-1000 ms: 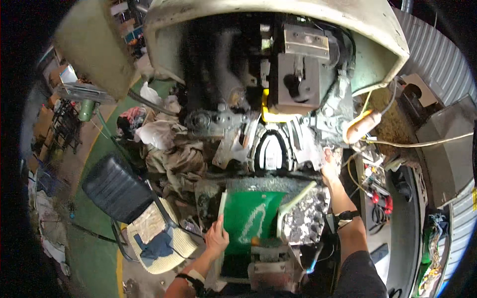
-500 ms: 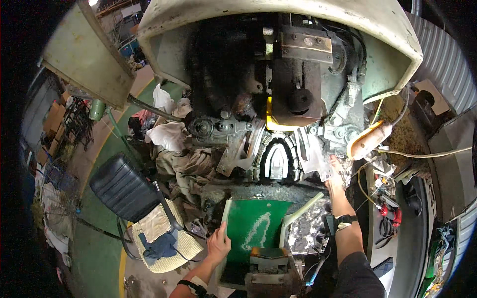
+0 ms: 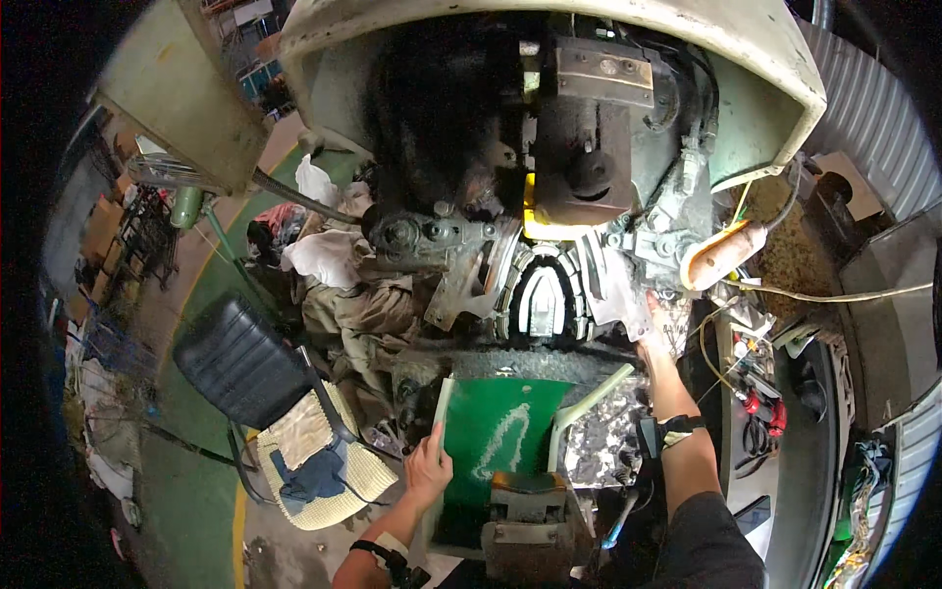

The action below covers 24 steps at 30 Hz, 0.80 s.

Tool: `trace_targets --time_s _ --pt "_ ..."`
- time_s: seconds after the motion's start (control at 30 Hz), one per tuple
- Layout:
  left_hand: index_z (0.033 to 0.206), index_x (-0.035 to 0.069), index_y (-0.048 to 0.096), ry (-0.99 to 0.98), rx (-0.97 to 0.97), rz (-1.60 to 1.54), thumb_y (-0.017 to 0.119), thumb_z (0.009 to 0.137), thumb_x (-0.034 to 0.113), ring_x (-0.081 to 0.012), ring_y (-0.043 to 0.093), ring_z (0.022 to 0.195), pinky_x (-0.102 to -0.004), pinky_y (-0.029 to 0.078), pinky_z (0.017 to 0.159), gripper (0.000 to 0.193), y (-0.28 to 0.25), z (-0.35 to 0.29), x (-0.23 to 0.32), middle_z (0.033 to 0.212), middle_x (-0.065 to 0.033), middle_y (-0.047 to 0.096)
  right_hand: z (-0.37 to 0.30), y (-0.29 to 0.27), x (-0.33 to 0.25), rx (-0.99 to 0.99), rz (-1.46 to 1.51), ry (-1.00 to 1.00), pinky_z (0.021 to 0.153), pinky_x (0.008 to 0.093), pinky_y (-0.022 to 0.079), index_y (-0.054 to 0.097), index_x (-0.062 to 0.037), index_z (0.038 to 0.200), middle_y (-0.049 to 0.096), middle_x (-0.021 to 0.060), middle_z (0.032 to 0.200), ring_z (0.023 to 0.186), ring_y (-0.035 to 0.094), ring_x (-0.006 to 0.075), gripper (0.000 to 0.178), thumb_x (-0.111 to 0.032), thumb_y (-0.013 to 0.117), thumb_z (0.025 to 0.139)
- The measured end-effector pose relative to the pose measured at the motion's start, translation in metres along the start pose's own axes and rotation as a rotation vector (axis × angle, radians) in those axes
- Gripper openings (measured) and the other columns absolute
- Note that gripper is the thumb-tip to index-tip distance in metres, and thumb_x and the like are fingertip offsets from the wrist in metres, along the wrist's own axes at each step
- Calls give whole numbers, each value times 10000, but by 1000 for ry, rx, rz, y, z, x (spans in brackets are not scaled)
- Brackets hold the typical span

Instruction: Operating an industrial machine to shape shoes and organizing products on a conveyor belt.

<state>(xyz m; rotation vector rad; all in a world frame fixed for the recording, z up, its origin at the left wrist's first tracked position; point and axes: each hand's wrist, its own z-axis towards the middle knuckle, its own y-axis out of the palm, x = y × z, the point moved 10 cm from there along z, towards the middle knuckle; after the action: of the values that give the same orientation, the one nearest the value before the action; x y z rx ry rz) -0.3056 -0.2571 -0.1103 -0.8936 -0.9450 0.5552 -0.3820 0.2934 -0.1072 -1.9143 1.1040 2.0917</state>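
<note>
My left hand [image 3: 429, 469] is closed round the pale left rim of a green tray-like panel [image 3: 535, 402], which has a chalky loop-shaped mark on it. My right hand [image 3: 655, 339] reaches forward to the outer edge of the right metal plate [image 3: 616, 294] on a large dark machine [image 3: 589, 118]; its fingers are partly hidden there. Between this plate and its left counterpart [image 3: 461, 290] sits a dark arch-shaped frame with a bright U-shaped piece [image 3: 542, 304] inside. A dark block with a worn top [image 3: 528, 510] stands at the near end of the green panel.
A pale hood [image 3: 549, 12] arches over the machine. At left stand a black-backed chair [image 3: 235, 358] with a cream cushion and a heap of cloths [image 3: 339, 314]. On the right are a cabled lamp [image 3: 724, 257], a red-handled tool [image 3: 765, 417] and a shiny crumpled sheet [image 3: 608, 432].
The whole view has shifted slightly, with most things a little higher in the picture. My left hand stays on the panel's rim and my right hand stays by the metal plate.
</note>
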Motion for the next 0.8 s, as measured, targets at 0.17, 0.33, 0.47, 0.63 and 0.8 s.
trace_targets --time_s 0.17,0.33,0.47,0.63,0.8 --pt "1481 110 433 -3 46 19 630 826 51 -396 658 874 -493 549 720 686 -17 -7 -7 1062 -178 647 -17 29 3 -100 -244 -24 828 336 577 545 9 1250 690 118 1086 956 682 205 251 -88 483 1027" --pt "1484 113 435 37 49 -35 624 822 42 -395 658 874 -489 550 725 692 2 5 5 1055 -181 648 4 -14 7 -66 -249 -71 802 319 572 583 20 1237 703 100 1068 908 687 196 303 -174 438 1056" --pt "1493 122 430 3 49 -27 619 821 33 -402 656 877 -492 551 731 703 -17 -2 -3 1042 -184 648 -19 17 -3 -4 -477 -69 759 308 574 627 23 1202 717 90 1028 860 692 169 270 -123 512 1007" --pt "1494 131 432 25 62 -62 613 821 26 -406 654 879 -494 549 732 706 -12 0 5 1031 -185 645 -22 28 -18 -160 -290 -79 748 314 561 675 37 1166 741 116 972 857 704 180 291 -108 591 928" --pt "1504 137 418 61 60 -108 603 819 22 -408 652 878 -495 546 739 719 -10 0 13 1038 -188 641 -57 13 -58 65 -1104 -311 819 346 522 670 28 1170 730 183 971 924 685 263 322 -121 626 889"
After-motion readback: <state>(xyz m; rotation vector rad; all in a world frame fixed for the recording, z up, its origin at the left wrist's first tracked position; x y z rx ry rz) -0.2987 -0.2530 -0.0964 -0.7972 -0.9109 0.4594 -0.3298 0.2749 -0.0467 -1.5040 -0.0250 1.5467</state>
